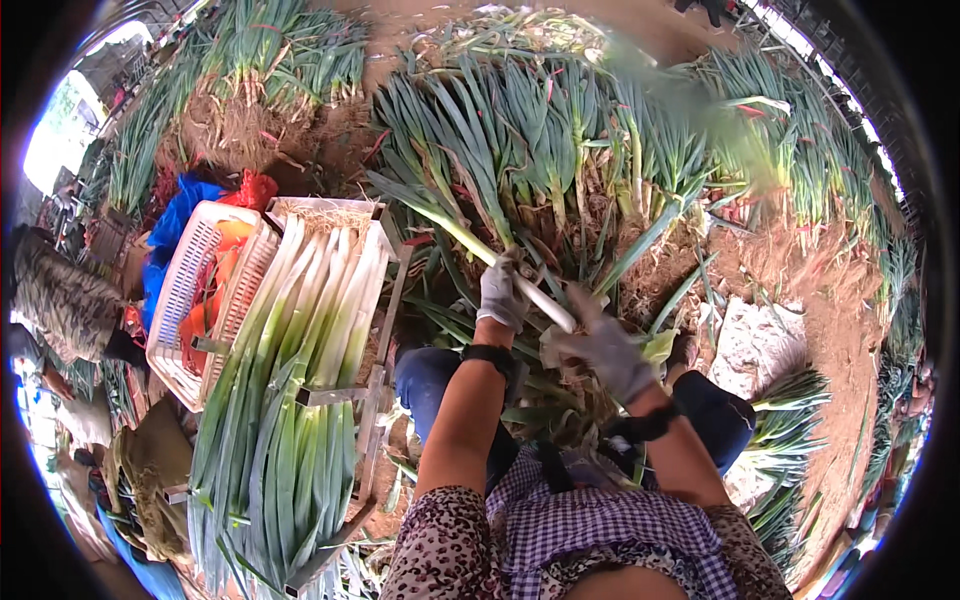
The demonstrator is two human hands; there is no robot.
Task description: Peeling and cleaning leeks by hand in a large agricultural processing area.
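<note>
My left hand (pixel 502 292), in a pale glove with a dark wristband, is closed around the white shaft of a leek (pixel 467 238). The leek lies slantwise, its green leaves toward the far left and its pale root end pointing near and right. Beside that root end is my gloved right hand (pixel 607 352), smeared by motion, so its grip cannot be made out. To the left, a metal rack (pixel 378 385) holds a row of leeks (pixel 290 400), white ends away from me and green leaves toward me. Loose leaves and peelings lie below my hands.
Bundles of untrimmed leeks (pixel 520 130) stand ahead with soil on their roots; another bundle (pixel 255 60) is at the far left. A white plastic basket (pixel 170 335) with orange and red material stands left of the rack. A white sack (pixel 760 345) lies on the brown ground to the right.
</note>
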